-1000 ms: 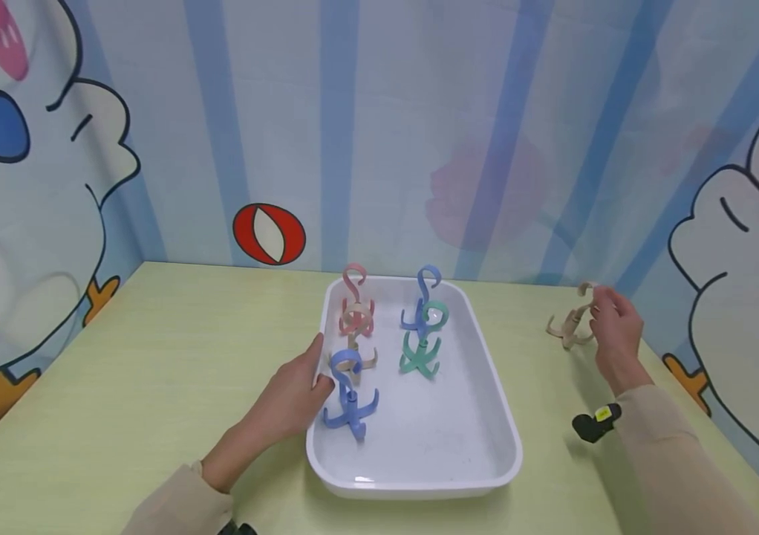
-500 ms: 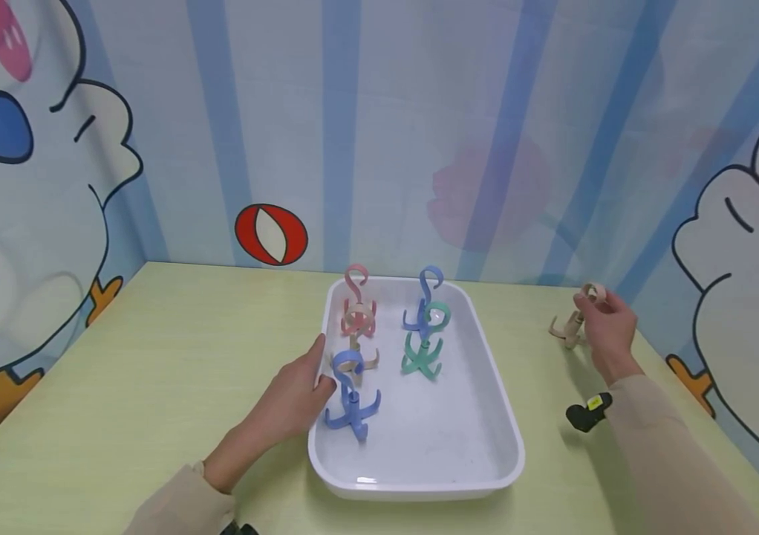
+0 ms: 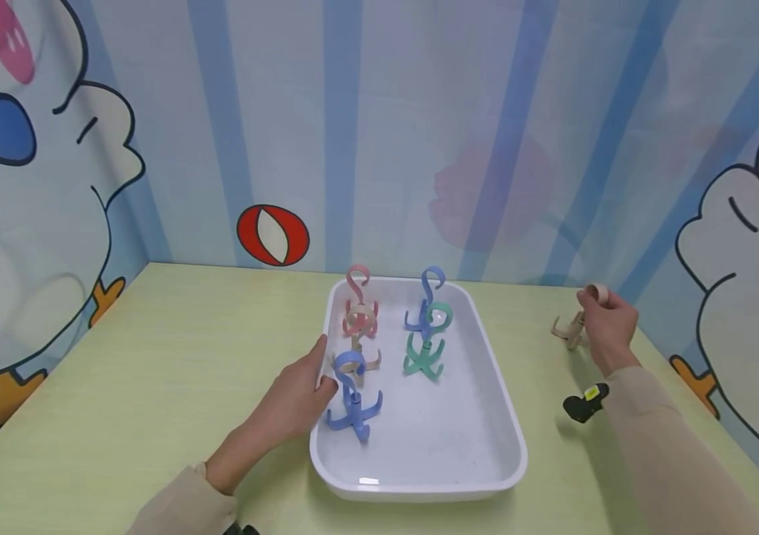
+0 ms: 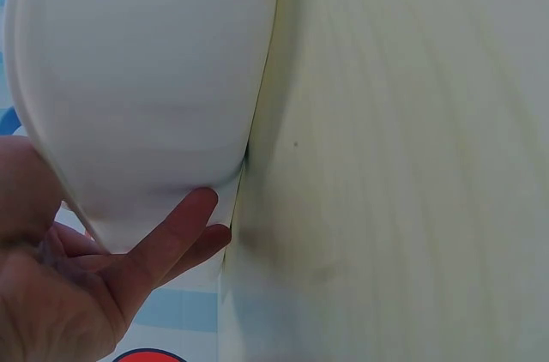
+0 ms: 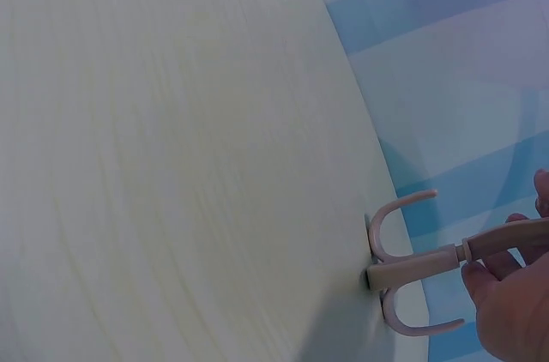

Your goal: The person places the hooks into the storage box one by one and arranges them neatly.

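On the right side of the table, my right hand (image 3: 609,327) pinches a beige multi-prong hook hanger (image 3: 576,331) near its curved top. In the right wrist view, the hanger's prongs (image 5: 403,272) stand at the tabletop and part of its stem is hidden by my fingers. My left hand (image 3: 297,390) grips the left wall of a white tray (image 3: 433,487), thumb over the rim and fingers along the outside wall (image 4: 146,79). Inside the tray stand a pink hook hanger (image 3: 361,316), another beige one (image 3: 356,353), two blue ones (image 3: 355,416) and a green one (image 3: 425,358).
A pale yellow-green table (image 3: 152,386) carries everything. Behind it hangs a blue-striped cloth backdrop (image 3: 393,148) with cartoon figures. The tray's front right part shows bare floor (image 3: 446,438). A gap of tabletop lies between the tray and my right hand.
My right hand has shifted its fingers round the beige hanger's upper hook, moving slightly left. The hanger stays about in place. My left hand keeps its grip on the tray.
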The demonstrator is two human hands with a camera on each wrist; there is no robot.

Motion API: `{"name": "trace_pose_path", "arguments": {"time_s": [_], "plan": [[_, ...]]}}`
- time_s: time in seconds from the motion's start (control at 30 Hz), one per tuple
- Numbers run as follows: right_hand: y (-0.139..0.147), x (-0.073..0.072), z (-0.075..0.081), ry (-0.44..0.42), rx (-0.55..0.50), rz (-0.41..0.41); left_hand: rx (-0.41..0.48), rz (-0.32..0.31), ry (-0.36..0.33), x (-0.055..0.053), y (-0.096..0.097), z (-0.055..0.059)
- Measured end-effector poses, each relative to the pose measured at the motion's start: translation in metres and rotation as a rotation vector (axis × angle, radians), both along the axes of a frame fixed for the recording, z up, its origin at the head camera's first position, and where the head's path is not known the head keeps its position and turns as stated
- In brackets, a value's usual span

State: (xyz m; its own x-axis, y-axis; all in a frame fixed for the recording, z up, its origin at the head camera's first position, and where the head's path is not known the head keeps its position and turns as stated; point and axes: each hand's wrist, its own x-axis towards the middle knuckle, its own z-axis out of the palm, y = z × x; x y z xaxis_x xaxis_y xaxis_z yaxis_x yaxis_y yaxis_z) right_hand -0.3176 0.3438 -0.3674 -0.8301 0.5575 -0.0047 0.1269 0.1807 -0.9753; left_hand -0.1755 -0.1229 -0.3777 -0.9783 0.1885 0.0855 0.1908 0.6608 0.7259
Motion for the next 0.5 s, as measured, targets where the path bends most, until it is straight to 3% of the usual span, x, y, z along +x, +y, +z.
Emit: {"name": "trace_pose_path", "arguments": {"time_s": [0.1, 0.27, 0.5], "plan": [[0.002, 0.001, -0.001, -0.001, -0.028, 0.009, 0.002, -0.003, -0.003, 0.0, 0.0, 0.0], [0.007, 0.005, 0.001, 0.071, -0.18, 0.05, -0.005, 0.003, -0.002, 0.0, 0.001, 0.0], [0.012, 0.012, 0.001, 0.175, -0.274, 0.199, -0.01, 0.009, -0.01, 0.0, 0.002, 0.001]]}}
